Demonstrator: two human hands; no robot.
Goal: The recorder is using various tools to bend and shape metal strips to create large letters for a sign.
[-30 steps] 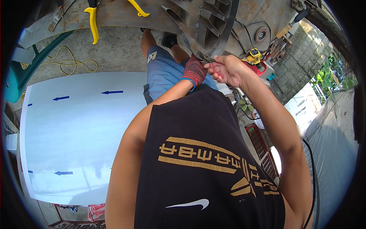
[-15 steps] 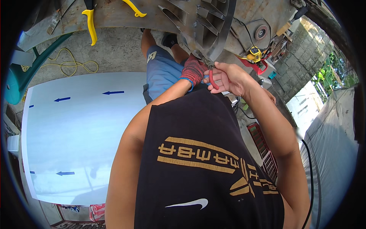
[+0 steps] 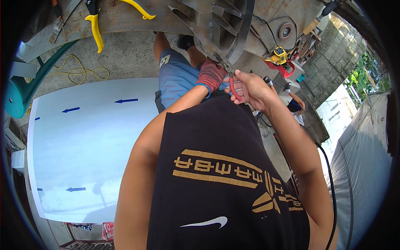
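Concrete floor [image 3: 121,50] backs the scene, with a white sheet [image 3: 91,146] marked by blue arrows at left; a yellow-handled tool [image 3: 95,33] overhangs the rusty surface [image 3: 112,18]; the left hand [image 3: 211,76], in a red knitted glove, is at the lower end of a slatted metal piece [image 3: 226,26], its fingers too hidden to tell their state. Red-handled pliers [image 3: 235,92] sit just beside that glove, clasped by the bare right hand's [image 3: 254,89] curled fingers; farther right are a yellow device [image 3: 279,56], a round disc [image 3: 286,31] and a block wall [image 3: 329,54].
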